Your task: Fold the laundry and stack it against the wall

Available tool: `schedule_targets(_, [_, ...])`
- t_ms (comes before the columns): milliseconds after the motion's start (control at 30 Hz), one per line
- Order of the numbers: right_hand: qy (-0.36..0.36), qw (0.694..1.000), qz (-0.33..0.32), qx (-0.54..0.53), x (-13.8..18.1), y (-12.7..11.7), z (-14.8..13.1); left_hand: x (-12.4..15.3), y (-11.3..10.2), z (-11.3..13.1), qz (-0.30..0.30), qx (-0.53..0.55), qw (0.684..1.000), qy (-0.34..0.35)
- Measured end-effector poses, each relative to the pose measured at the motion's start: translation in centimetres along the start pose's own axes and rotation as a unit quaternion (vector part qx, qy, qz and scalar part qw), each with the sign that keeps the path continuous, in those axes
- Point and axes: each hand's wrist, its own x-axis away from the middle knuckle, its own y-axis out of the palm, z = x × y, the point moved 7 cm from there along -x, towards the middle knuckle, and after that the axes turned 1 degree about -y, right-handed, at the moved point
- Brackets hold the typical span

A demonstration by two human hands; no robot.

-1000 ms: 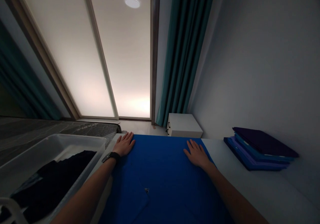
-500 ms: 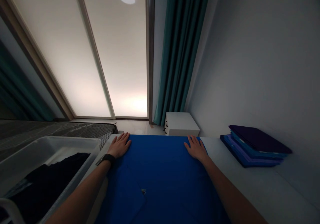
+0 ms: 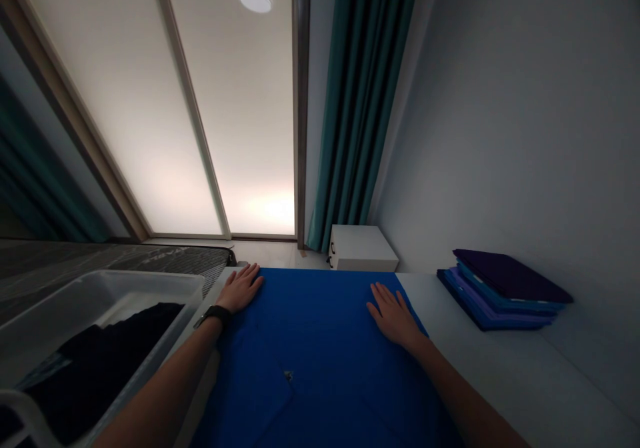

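A blue piece of cloth, probably a garment, lies spread flat over the white table, with a small print or mark left of its middle. My left hand, wearing a dark wristband, rests flat at the cloth's far left corner with fingers stretched out. On the right part of the cloth, a little in from its far edge, lies my right hand, palm down and fingers apart. Neither hand grips anything. The near end of the cloth runs out of view.
A stack of folded purple and blue cloths sits on the table at right, by the wall. At left stands a translucent plastic bin with dark clothes inside. Beyond the table are a white cabinet and a teal curtain.
My right hand has slid back toward me from the cloth's far right corner, staying flat. My left hand has stayed at the far left corner.
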Motion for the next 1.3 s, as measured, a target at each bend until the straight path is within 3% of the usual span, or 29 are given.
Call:
schedule_targets(200, [-0.038,0.999,-0.006,-0.003,3.0,0.4,-2.2,0.4,-0.3,-0.8,0.026,0.046,0.998,0.018])
schedule_targets(433, [-0.043,0.999,0.014,-0.005,3.4,1.4,-2.4,3.4,-0.2,0.2,-0.022,0.012,1.0,0.001])
schedule_targets(533, [-0.043,0.999,0.014,-0.008,3.5,1.4,-2.4,4.9,-1.1,1.7,-0.013,-0.014,1.0,0.003])
schedule_targets(633, [-0.044,0.999,0.012,-0.008,3.6,1.2,-2.6,6.6,-2.0,4.4,0.018,-0.022,0.998,0.065])
schedule_targets(800, [-0.043,0.999,0.011,-0.004,3.7,0.9,-2.7,9.4,-0.8,7.9,-0.012,-0.001,0.988,0.157])
schedule_targets(967, [-0.041,0.999,0.01,-0.004,3.8,0.9,-2.7,10.2,0.3,7.9,-0.015,-0.001,0.99,0.139])
schedule_targets(1300, [-0.048,0.999,0.009,-0.007,3.7,1.2,-2.8,10.6,0.2,7.9,-0.007,0.008,0.991,0.137])
